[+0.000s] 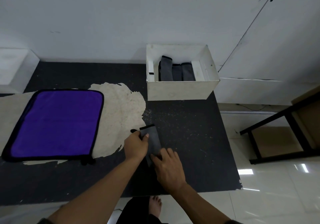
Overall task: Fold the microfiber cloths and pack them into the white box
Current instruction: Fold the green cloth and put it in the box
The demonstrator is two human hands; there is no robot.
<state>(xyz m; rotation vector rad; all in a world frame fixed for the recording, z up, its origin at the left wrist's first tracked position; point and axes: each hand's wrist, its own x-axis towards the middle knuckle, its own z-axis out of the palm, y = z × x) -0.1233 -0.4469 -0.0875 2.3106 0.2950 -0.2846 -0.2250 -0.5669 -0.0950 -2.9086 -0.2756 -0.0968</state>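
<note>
Folded grey cloth (152, 141) on the table (190, 137), well short of the box (181, 90). Pinched at its far left edge by the left hand (136, 145), gripped at the near end by the curled right hand (168, 168). Best to press the layers flat and square the edges before lifting. Long axis near to far, far end leaning slightly left.

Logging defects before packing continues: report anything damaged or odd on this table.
The table's dark covering is worn away in a large pale patch under and beside the purple cloth; its near right corner is chipped.
</note>
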